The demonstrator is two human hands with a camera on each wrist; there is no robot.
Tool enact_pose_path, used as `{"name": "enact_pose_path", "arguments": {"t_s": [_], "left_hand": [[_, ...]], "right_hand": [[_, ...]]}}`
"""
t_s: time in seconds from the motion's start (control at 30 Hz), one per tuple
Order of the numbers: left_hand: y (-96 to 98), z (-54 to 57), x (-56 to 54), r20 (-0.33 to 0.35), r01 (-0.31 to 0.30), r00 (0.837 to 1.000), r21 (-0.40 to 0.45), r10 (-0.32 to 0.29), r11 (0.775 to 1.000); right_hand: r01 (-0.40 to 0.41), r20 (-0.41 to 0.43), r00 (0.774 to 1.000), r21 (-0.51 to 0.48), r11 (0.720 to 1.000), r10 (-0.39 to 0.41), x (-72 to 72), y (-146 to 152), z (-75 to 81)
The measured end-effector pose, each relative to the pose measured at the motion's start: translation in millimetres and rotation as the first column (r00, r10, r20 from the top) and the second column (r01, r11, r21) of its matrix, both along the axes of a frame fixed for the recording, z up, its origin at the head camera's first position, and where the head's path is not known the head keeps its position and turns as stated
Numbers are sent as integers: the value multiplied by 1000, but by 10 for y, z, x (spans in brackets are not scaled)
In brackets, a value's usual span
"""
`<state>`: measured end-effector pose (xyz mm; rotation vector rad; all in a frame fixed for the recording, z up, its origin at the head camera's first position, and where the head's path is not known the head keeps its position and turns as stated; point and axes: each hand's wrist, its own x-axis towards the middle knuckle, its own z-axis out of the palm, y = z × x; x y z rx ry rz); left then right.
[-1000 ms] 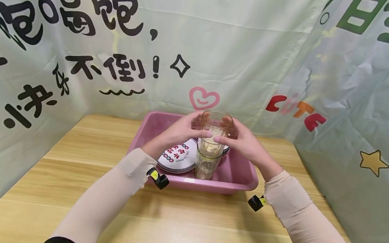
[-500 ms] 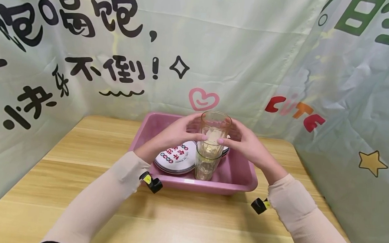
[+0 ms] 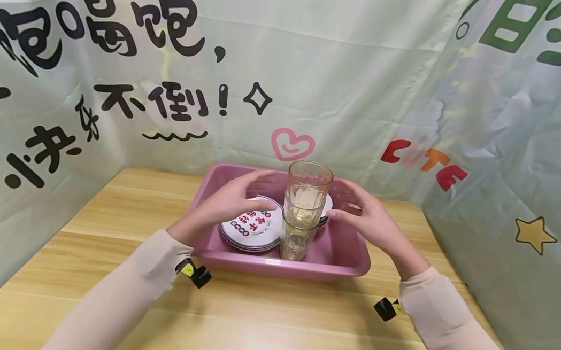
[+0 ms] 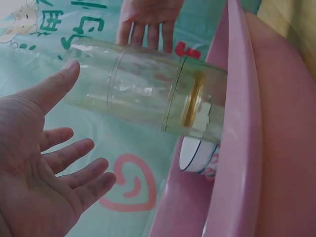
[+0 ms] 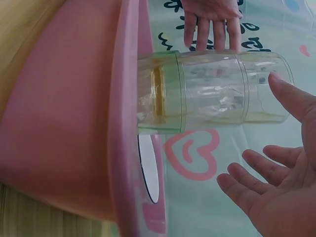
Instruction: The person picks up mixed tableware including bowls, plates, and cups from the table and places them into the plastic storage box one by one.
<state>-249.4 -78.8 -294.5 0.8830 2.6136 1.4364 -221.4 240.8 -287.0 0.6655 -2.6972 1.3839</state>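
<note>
A stack of clear drinking glasses (image 3: 305, 203) stands upright inside the pink basin (image 3: 279, 267), one nested in another, the top one amber-rimmed and the lowest green-rimmed. To its left is my left hand (image 3: 228, 201), apart from the glass, fingers spread and holding nothing. On the other side my right hand (image 3: 367, 215) is also apart from the stack, its fingers relaxed. Both wrist views show open palms facing the glasses (image 4: 143, 89). Beneath my left hand lies a pile of white plates (image 3: 253, 229) with red lettering. White bowls (image 3: 326, 207) are partly hidden behind the stack.
The basin sits on a light wooden table (image 3: 271, 319) near its back edge. Printed fabric (image 3: 353, 83) hangs as a wall behind and on both sides, close to the table's edges.
Both hands have let go of the glass stack and moved apart, the left hand to the left and the right hand to the right. The glasses stay standing in the basin.
</note>
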Motion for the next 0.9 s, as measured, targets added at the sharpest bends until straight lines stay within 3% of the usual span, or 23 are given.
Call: {"name": "enact_pose_path", "arguments": {"t_s": [0.17,0.4,0.5,0.7,0.9], "left_hand": [[-157,-19,43,-36,-35,999,-17,35,999],[-418,-71,94,-26,-65,998,10,66,998],[-537,-106,121,-39,-101,994,-16,100,995],[-740,-168,137,-109,-225,971,-140,211,964],[-918,-246,147,-135,-279,957,-199,255,940]], "right_hand": [[13,-29,999,13,1000,-12,54,74,-38],[70,-54,996,41,997,-68,95,165,-111],[96,-74,993,70,993,-91,111,213,-139],[155,-125,983,156,976,-136,145,336,-218],[192,-164,974,212,958,-159,166,457,-323]]}}
